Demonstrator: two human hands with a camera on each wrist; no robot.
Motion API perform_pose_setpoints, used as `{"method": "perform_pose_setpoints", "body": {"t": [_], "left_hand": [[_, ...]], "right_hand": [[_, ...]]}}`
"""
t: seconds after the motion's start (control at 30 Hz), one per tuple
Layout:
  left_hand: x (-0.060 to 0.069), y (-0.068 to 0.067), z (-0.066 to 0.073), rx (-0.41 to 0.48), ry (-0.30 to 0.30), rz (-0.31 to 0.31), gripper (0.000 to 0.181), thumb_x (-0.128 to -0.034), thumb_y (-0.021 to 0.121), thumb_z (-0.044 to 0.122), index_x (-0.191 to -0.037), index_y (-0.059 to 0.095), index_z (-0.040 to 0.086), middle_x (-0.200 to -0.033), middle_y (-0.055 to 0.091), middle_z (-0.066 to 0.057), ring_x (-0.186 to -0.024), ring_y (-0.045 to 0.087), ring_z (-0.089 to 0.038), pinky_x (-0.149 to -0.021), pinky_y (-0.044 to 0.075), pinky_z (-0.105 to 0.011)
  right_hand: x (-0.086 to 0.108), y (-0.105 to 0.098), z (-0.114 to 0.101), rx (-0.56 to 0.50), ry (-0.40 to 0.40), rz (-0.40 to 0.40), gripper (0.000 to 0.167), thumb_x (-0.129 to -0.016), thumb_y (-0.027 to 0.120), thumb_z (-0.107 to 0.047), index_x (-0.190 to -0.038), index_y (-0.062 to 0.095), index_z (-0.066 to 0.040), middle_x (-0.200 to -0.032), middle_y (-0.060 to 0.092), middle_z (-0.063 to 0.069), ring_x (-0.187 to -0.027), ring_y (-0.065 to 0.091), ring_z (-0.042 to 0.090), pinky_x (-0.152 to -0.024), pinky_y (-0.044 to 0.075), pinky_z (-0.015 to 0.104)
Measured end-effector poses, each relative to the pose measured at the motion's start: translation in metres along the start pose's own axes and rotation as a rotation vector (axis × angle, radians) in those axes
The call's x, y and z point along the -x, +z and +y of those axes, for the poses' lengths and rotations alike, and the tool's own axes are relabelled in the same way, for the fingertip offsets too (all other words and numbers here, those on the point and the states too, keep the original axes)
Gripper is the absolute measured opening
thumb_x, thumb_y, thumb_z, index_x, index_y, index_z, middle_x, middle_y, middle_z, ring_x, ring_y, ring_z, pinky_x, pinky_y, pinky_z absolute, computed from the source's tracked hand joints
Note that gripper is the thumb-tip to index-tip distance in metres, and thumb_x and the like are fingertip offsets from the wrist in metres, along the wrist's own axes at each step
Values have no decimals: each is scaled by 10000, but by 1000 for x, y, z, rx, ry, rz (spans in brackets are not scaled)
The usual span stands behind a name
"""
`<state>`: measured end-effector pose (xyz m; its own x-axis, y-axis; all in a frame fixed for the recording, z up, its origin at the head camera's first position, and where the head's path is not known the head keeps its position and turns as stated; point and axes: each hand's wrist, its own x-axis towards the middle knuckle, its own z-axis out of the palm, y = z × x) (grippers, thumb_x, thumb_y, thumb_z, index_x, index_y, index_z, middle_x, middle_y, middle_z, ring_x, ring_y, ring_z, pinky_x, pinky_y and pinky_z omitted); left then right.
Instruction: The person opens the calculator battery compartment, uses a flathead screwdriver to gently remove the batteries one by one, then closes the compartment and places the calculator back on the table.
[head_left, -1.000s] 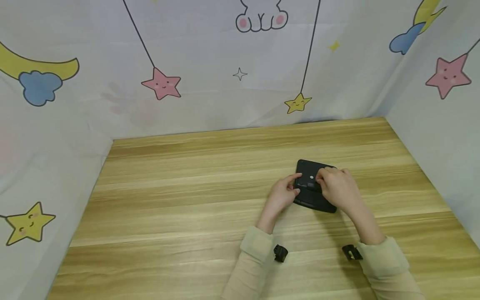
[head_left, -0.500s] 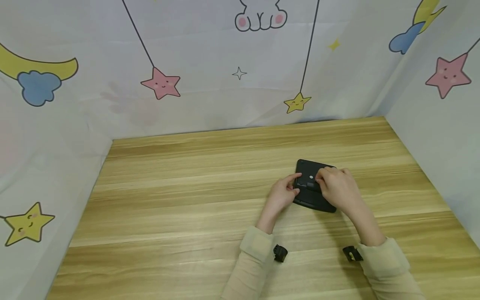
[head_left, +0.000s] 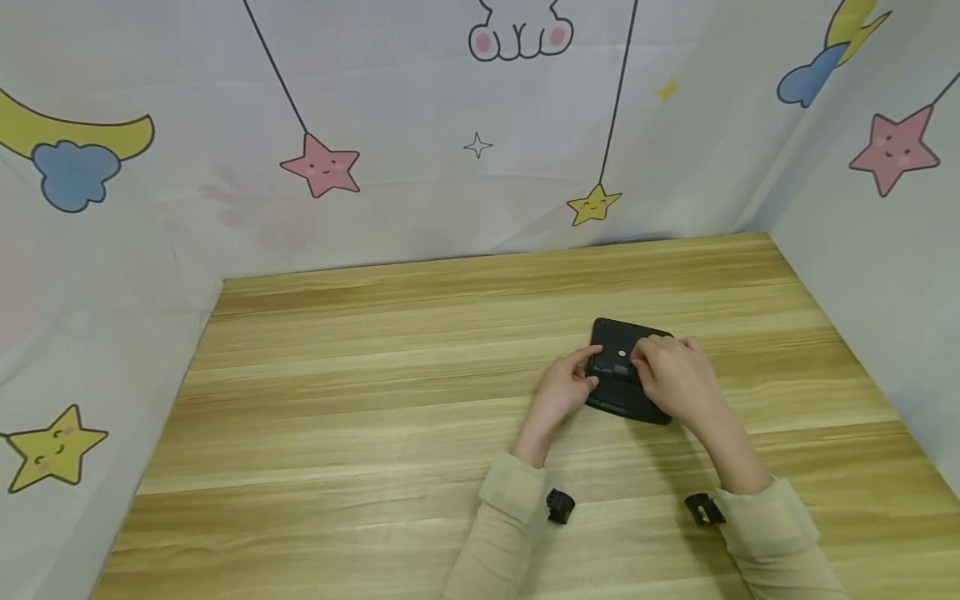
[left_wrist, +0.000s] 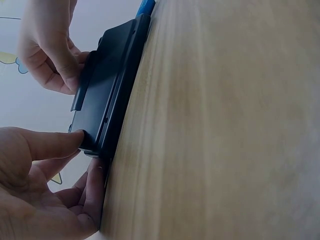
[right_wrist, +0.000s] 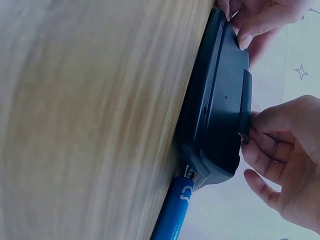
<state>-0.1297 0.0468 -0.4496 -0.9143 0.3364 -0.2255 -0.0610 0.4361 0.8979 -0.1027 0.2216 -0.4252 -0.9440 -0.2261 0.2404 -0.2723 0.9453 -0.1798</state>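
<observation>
A black device [head_left: 626, 398], which looks like a calculator turned face down, lies on the wooden table. My left hand [head_left: 564, 388] holds its left edge, thumb on the upper surface and fingers at the side and beneath. Above the device's back, my right hand [head_left: 681, 379] pinches a narrow black cover [right_wrist: 247, 97] between thumb and fingertips. This cover stands slightly raised from the back. A small metal piece [right_wrist: 243, 138] shows by the right fingertips. Against the device's right end lies a blue battery [right_wrist: 172, 210], hidden from the head view by the right hand.
The wooden table [head_left: 360, 400] reaches back to a white cloth wall [head_left: 420, 208] printed with stars and clouds. Black wrist mounts [head_left: 560, 506] sit inside both sleeve cuffs, close above the tabletop.
The head view has shifted very slightly. Both hands and the device stay in practically the same place.
</observation>
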Motion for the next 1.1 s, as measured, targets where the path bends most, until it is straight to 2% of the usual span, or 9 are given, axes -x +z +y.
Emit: {"method": "perform_pose_setpoints", "body": {"t": [0.7, 0.9, 1.1], "left_hand": [[2, -1, 2, 11, -1, -2, 471, -904, 624, 60, -1338, 581, 236, -820, 478, 2, -665, 441, -102, -572, 355, -189], [1, -1, 1, -3, 1, -1, 471, -905, 624, 68, -1339, 580, 246, -825, 487, -2, -665, 443, -102, -569, 356, -190], [0, -1, 1, -17, 8, -4, 468, -905, 627, 71, -1337, 582, 244, -822, 492, 0, -663, 446, -101, -569, 356, -188]], "right_hand": [[3, 3, -2, 37, -38, 56, 46, -812, 723, -73, -844, 715, -42, -798, 650, 84, -779, 605, 277, -791, 442, 492], [8, 0, -5, 58, -39, 43, 134, -816, 726, -113, -916, 738, -25, -828, 638, 93, -798, 577, 273, -807, 434, 505], [12, -3, -7, 56, -22, 14, 226, -805, 746, -142, -991, 739, -13, -855, 612, 84, -801, 536, 257, -764, 431, 493]]}}
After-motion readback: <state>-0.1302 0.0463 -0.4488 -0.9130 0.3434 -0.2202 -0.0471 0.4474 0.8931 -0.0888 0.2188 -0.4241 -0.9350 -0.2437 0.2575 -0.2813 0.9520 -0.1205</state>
